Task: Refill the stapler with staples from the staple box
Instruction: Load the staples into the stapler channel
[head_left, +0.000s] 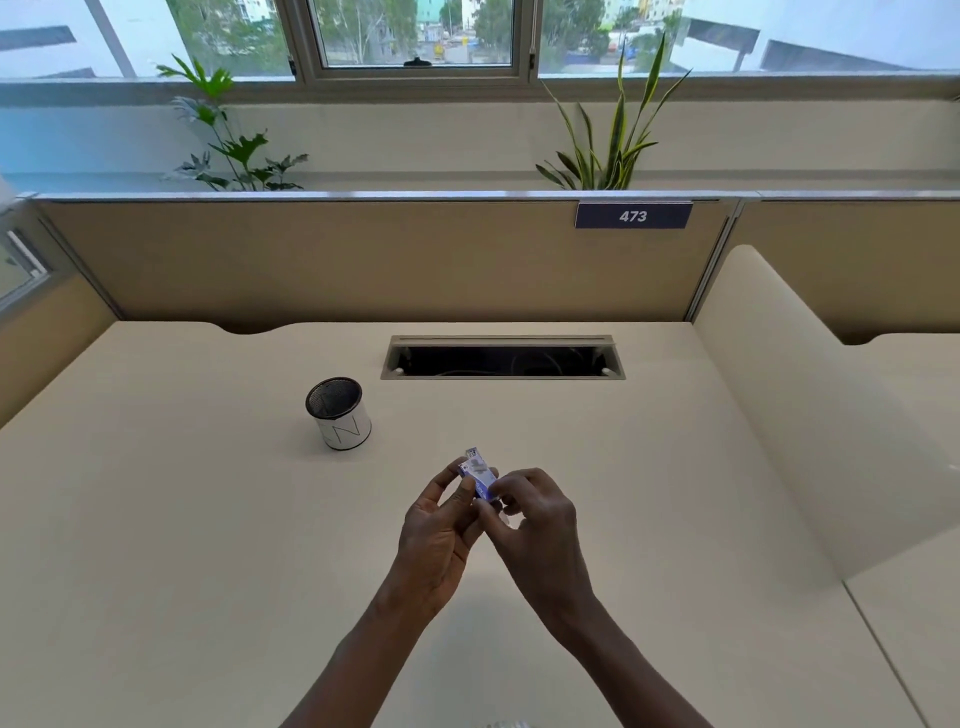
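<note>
A small blue and white staple box is held above the middle of the cream desk. My left hand grips the box from the left with its thumb and fingers. My right hand pinches the box's near end from the right. The far flap of the box stands up. No stapler shows clearly; a blurred pale object sits at the bottom edge of the view, too cut off to identify.
A white pen cup with a dark mesh inside stands on the desk to the left, beyond my hands. A cable slot opens at the desk's back. Tan partitions wall the back and sides, with a curved divider on the right.
</note>
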